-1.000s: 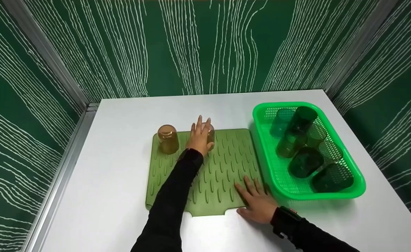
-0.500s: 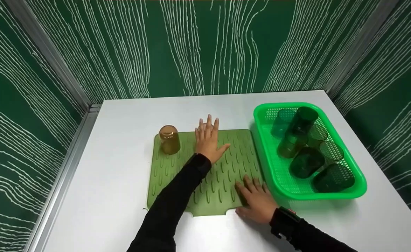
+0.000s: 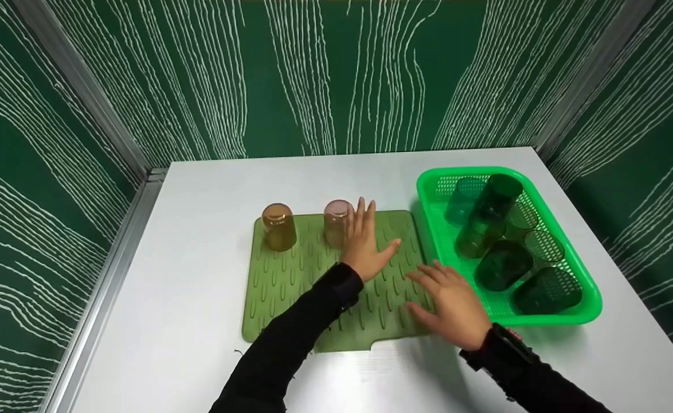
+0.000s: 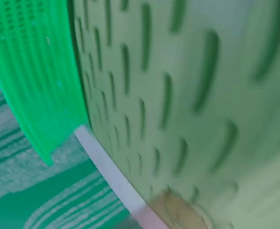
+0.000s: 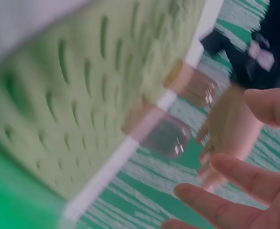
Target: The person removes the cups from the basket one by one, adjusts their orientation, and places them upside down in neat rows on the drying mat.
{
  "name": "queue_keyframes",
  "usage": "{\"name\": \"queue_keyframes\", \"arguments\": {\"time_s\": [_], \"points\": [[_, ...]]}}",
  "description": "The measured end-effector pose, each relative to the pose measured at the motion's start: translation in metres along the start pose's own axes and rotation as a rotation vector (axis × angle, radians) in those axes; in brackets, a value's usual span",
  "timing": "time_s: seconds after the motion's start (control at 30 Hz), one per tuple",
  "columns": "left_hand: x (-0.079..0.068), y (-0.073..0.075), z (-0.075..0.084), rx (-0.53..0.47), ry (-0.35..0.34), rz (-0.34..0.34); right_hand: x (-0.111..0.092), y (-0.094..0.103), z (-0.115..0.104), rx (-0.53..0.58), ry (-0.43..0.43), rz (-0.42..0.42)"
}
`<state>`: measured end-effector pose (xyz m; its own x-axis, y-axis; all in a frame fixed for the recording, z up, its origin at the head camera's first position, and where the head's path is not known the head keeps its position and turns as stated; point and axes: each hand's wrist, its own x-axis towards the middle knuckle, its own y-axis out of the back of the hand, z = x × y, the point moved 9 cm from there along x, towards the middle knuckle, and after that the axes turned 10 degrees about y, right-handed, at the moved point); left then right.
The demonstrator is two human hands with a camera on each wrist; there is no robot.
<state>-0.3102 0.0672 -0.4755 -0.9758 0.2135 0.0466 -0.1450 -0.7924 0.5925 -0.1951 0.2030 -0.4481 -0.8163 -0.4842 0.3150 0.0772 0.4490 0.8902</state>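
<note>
Olive-green rubbery mat [image 3: 282, 281], studded with raised ridges, lies flat on a white table [image 3: 182, 275], seen from above. Take the mat as a clock face, with twelve at the far edge. At about half past ten an amber tumbler [image 3: 280, 229] stands upside down; at twelve, a pink-tinted tumbler [image 3: 334, 225] stands the same way, well apart from it.

Just beside the pink-tinted tumbler, toward one o'clock, is the person's left hand [image 3: 366, 244]. Its fingers are straight, its thumb stretched out to the side, and it has hold of nothing. The fingers overlap the tumbler's right side from above; whether they touch it cannot be told. The right hand [image 3: 454, 304] reaches in from between three and four o'clock, fingers spread over the mat's edge, likewise grasping nothing.

Past the mat, toward three o'clock, sits a bright green plastic basket [image 3: 437, 269] holding more see-through tumblers. Within the basket's own clock, a teal tumbler [image 3: 461, 203] is at eleven, a very dark tumbler [image 3: 501, 192] near twelve, and a smoky tumbler [image 3: 547, 292] at five, with others between.

Black sleeves [image 3: 293, 338] cover both forearms. Dark green walls [image 3: 371, 74] with wavy white lines rise around the table. The left wrist view is blurred, showing mainly mat and basket.
</note>
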Motion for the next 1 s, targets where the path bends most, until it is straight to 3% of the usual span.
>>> {"name": "queue_keyframes", "arguments": {"time_s": [0.1, 0.2, 0.37, 0.5, 0.73, 1.0], "points": [[-0.007, -0.014, 0.006, -0.047, 0.008, -0.043, 0.0, 0.018, 0.01, -0.04, -0.015, 0.047], [-0.016, -0.034, 0.01, -0.106, 0.053, -0.133, 0.0, 0.033, 0.024, -0.051, -0.052, 0.068], [-0.035, -0.074, 0.01, -0.18, 0.184, -0.301, 0.002, 0.048, 0.05, -0.045, -0.107, 0.084], [-0.047, -0.097, 0.013, -0.253, 0.272, -0.383, 0.001, 0.055, 0.072, -0.014, -0.156, 0.056], [-0.048, -0.117, 0.016, -0.36, 0.373, -0.389, -0.003, 0.049, 0.109, 0.003, -0.259, -0.054], [-0.047, -0.131, 0.016, -0.362, 0.371, -0.368, -0.007, 0.046, 0.136, -0.054, -0.337, -0.147]]}}
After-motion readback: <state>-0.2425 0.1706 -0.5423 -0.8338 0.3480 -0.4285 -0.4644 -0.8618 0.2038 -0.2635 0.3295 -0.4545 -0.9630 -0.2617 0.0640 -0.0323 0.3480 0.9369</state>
